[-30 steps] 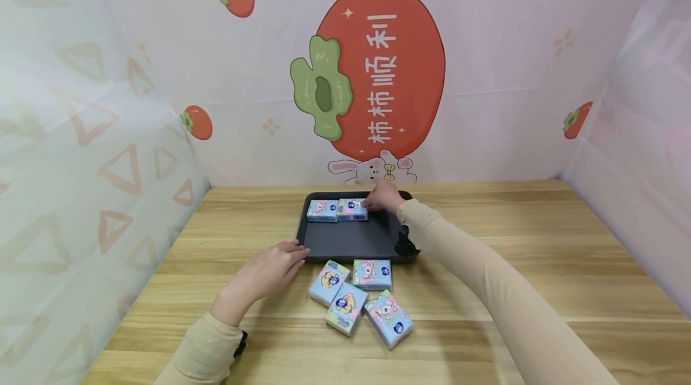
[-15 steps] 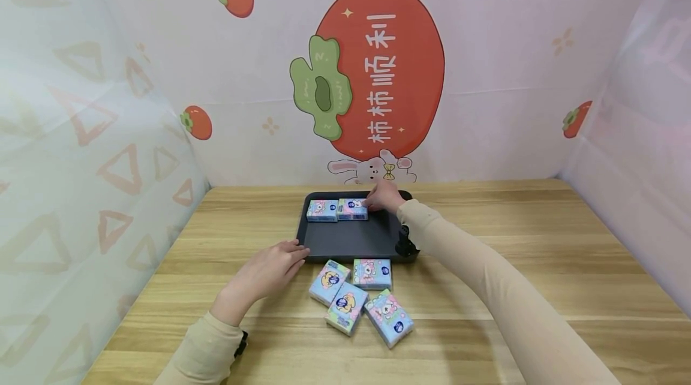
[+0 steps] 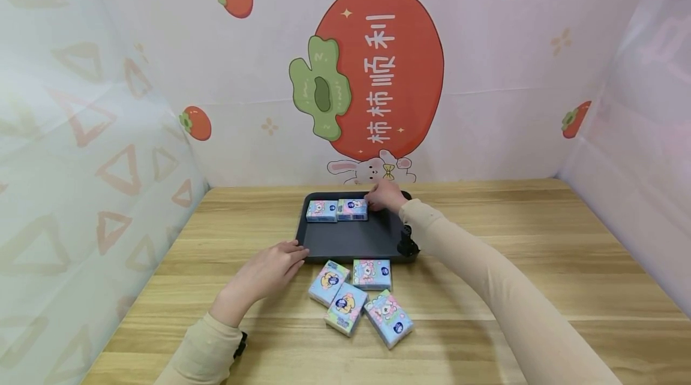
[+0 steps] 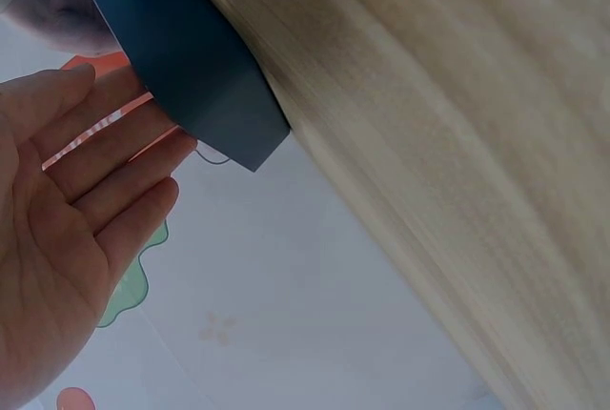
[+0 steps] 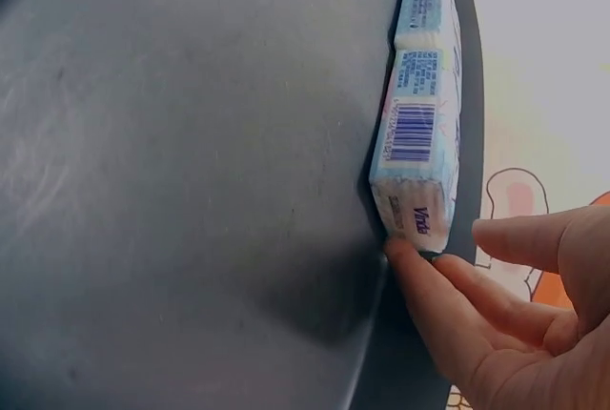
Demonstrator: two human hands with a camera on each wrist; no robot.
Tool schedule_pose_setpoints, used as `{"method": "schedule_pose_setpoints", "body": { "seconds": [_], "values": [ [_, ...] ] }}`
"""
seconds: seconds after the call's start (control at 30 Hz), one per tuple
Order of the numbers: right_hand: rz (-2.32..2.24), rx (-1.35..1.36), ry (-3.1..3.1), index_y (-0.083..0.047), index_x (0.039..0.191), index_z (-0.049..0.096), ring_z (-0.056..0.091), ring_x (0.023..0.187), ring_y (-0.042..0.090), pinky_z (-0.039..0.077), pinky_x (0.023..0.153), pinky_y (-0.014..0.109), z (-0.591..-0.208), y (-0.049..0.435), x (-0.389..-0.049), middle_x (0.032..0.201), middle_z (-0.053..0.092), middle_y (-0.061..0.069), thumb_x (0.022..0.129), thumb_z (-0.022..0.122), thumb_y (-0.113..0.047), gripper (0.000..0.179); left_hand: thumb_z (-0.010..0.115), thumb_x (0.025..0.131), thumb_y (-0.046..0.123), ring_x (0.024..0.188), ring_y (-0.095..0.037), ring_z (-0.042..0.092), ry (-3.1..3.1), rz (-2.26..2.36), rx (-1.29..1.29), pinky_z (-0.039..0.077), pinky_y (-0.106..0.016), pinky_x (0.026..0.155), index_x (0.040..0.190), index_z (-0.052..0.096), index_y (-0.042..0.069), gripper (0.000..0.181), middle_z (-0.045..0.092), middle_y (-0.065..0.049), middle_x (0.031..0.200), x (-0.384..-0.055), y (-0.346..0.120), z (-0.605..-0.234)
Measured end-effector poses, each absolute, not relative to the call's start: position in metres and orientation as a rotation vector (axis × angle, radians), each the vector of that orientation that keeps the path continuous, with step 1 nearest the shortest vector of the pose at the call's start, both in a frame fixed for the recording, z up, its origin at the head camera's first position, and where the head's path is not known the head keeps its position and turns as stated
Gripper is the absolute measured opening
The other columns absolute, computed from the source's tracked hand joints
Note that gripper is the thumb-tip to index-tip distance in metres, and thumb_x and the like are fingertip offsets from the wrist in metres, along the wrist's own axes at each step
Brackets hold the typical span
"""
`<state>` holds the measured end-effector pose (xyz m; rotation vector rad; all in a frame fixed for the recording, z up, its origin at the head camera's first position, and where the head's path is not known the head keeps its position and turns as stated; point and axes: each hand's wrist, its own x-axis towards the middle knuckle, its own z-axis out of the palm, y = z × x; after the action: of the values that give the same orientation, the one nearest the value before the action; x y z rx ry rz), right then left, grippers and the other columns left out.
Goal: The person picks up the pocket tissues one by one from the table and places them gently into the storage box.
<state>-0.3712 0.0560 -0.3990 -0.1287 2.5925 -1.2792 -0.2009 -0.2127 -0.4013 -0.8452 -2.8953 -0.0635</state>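
Note:
Two small blue-and-pink tissue packs lie end to end along the back wall of a dark tray (image 3: pixel 351 242): a left pack (image 3: pixel 321 211) and a right pack (image 3: pixel 352 210). My right hand (image 3: pixel 385 196) reaches into the tray at the right pack's end. In the right wrist view, a fingertip meets the lower end of that pack (image 5: pixel 412 133), while the thumb (image 5: pixel 524 240) stands apart from it. My left hand (image 3: pixel 275 264) rests its extended fingertips on the tray's front left corner. The left wrist view shows its palm (image 4: pixel 48 267) with fingers straight against the tray wall.
Several more tissue packs lie on the wooden table in front of the tray: one pack (image 3: pixel 372 274) near its front rim, two touching packs (image 3: pixel 329 283) at left, and a slanted pack (image 3: pixel 388 318) at right. A printed cloth backdrop (image 3: pixel 486 133) rises behind the table.
My right hand has drawn slightly rightward, from overlapping the right pack to just beside its end. The left hand and the packs stay where they were.

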Motion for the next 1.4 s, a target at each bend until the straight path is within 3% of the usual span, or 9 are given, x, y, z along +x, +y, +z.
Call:
{"method": "schedule_pose_setpoints", "body": {
  "seconds": [0.43, 0.9, 1.4],
  "values": [
    [-1.103, -0.242, 2.715, 0.003, 0.105, 0.070, 0.070, 0.086, 0.028, 0.059, 0.078, 0.036, -0.390, 0.074, -0.365, 0.094, 0.071, 0.016, 0.093, 0.060, -0.019, 0.026, 0.058, 0.095, 0.019, 0.116, -0.029, 0.060, -2.879, -0.078, -0.840, 0.052, -0.045, 0.094, 0.117, 0.068, 0.007, 0.027, 0.063, -0.016, 0.123, -0.202, -0.212, -0.403],
    [-1.071, -0.335, 2.727, 0.000, 0.100, 0.070, 0.069, 0.090, 0.030, 0.060, 0.074, 0.034, -0.372, 0.088, -0.337, 0.094, 0.070, 0.015, 0.095, 0.058, -0.021, 0.026, 0.058, 0.095, 0.019, 0.116, -0.030, 0.059, -2.887, -0.091, -0.836, 0.052, -0.044, 0.094, 0.118, 0.067, 0.007, 0.028, 0.063, -0.017, 0.123, -0.202, -0.213, -0.403],
    [-1.066, -0.451, 2.752, -0.005, 0.099, 0.072, 0.069, 0.079, 0.019, 0.059, 0.069, 0.029, -0.358, 0.093, -0.305, 0.089, 0.070, 0.009, 0.093, 0.061, -0.023, 0.022, 0.058, 0.095, 0.018, 0.115, -0.030, 0.060, -2.881, -0.078, -0.840, 0.053, -0.045, 0.093, 0.118, 0.068, 0.008, 0.027, 0.063, -0.017, 0.122, -0.203, -0.212, -0.403]
  ]
}}
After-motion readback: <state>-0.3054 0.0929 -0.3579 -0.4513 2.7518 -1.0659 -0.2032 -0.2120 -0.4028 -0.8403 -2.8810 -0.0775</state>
